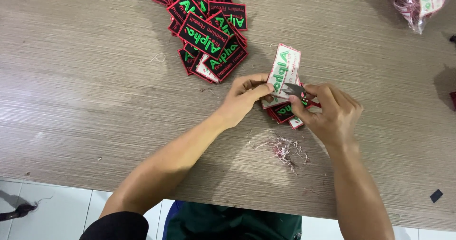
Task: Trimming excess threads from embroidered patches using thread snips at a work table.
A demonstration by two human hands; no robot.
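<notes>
My left hand pinches a rectangular embroidered patch, turned with its pale back side up, green stitching and a red border showing. My right hand grips small metal thread snips, whose blades touch the patch's lower edge. Under both hands lies a small stack of similar patches on the wooden table.
A heap of black patches with green lettering and red borders lies at the back. Cut thread scraps sit near the table's front edge. A clear bag of patches rests at the far right corner. White tiled floor lies below.
</notes>
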